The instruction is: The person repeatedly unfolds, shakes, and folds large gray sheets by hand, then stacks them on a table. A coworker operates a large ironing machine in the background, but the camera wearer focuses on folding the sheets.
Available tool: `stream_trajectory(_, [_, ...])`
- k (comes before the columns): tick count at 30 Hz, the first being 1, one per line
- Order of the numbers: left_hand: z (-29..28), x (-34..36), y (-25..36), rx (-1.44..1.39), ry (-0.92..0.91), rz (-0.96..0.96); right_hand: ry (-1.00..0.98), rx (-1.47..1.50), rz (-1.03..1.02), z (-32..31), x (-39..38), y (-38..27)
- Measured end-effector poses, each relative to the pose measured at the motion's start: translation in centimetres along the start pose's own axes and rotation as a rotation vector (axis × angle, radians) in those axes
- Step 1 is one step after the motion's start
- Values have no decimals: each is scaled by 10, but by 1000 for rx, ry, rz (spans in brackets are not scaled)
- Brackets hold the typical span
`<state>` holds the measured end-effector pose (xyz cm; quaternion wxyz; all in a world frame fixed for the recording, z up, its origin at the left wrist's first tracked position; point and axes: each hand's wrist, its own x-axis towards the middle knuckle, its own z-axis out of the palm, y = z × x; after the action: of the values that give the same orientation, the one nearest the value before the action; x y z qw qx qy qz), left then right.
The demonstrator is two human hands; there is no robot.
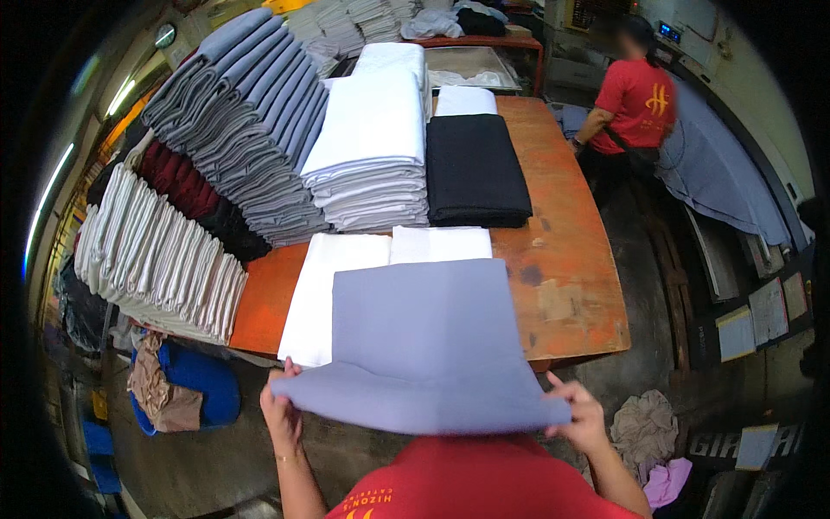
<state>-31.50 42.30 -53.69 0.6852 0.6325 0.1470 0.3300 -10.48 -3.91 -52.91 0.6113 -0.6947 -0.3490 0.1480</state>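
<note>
A folded blue-grey cloth (424,320) lies over two white folded cloths (303,303) at the table's near edge, its near part hanging past the edge toward me. My left hand (284,402) is closed on that cloth's left corner. My right hand (572,411) grips its right corner, with some fingers partly lifted. Behind it stand a tall stack of white folded cloths (363,130) and a black folded cloth (475,164). Leaning piles of grey cloths (242,104), maroon cloths (177,177) and off-white cloths (156,259) fill the table's left side.
The orange wooden table (571,285) spans the middle. A person in a red shirt (631,112) stands at the back right by a long drape of blue-grey fabric (726,173). A blue bin (212,389) with tan cloth is at lower left; crumpled cloths (644,432) lie at lower right.
</note>
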Motion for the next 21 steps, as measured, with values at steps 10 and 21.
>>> stream_trajectory(10, [46,128,-95,556,-245,-515,251,432,580,28,153,142])
stream_trajectory(21, [49,109,-63,378,-158,-110,259,-5,308,51,124,89])
